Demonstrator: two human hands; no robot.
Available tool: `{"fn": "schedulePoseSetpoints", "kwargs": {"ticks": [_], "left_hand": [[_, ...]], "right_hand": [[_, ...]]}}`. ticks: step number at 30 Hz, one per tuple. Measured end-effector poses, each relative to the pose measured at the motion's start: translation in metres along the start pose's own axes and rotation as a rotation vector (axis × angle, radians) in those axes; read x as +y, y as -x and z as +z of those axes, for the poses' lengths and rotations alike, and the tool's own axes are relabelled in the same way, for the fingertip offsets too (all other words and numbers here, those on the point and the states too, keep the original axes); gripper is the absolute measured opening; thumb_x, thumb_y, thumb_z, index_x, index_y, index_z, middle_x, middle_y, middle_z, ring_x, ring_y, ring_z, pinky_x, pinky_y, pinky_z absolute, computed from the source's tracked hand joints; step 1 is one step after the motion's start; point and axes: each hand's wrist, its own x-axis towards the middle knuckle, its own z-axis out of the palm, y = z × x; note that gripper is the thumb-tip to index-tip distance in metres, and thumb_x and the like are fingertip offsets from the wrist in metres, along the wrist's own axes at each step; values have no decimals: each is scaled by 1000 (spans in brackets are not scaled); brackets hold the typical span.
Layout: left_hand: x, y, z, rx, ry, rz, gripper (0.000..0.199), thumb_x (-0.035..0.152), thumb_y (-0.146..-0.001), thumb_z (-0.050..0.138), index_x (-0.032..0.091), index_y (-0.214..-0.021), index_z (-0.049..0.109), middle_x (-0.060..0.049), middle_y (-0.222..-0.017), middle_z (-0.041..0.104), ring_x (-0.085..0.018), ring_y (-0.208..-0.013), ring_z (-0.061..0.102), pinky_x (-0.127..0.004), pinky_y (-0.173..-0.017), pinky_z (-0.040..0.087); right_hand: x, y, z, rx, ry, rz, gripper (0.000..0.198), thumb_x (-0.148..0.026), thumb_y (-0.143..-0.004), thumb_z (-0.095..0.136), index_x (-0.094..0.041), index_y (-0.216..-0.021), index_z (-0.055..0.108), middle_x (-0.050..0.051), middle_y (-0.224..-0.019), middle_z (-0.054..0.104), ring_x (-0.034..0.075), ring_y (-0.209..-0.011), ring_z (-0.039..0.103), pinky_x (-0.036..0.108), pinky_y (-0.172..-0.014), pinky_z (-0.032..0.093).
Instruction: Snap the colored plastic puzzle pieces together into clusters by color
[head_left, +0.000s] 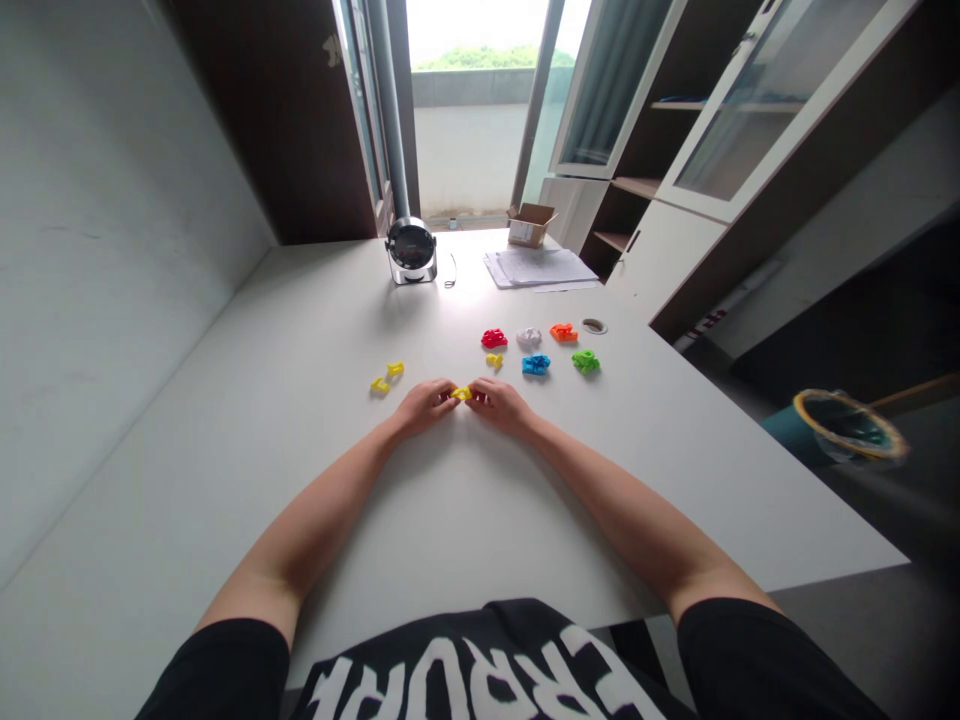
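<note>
Between my two hands, just above or on the white table (360, 540), is a small yellow plastic piece (461, 394). The fingers of my left hand (427, 403) pinch its left end, and those of my right hand (499, 403) pinch its right end. Two more yellow pieces (395, 369) lie to the left, beyond my left hand. Another yellow piece (494, 360) rests just past my right hand. Behind it sits a red cluster (494, 338). Farther right are clusters in white (529, 337), blue (535, 365), orange (563, 333) and green (586, 362).
A roll of tape (595, 326) lies beside the orange cluster. Papers (540, 268) and an open cardboard box (531, 226) are at the far edge, with a round black device on a stand (412, 250) to their left. A lined bin (847, 425) stands on the floor at right.
</note>
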Motion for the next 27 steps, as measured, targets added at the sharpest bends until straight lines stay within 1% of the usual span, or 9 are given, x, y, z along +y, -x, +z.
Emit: {"fn": "schedulePoseSetpoints", "kwargs": {"ticks": [16, 27], "left_hand": [[-1, 0, 0, 0, 4, 18, 20, 35, -91, 52, 20, -93, 64, -1, -84, 64, -14, -73, 54, -25, -67, 41], [1, 0, -1, 3, -1, 5, 20, 36, -91, 52, 20, -92, 64, -1, -85, 64, -14, -73, 53, -25, -65, 40]], "right_hand": [[4, 0, 3, 6, 19, -4, 8, -26, -88, 58, -20, -84, 60, 1, -82, 60, 11, -66, 50, 23, -63, 37], [3, 0, 2, 10, 25, -5, 9, -26, -88, 58, -19, -84, 60, 1, -82, 60, 11, -65, 50, 23, -63, 37]]}}
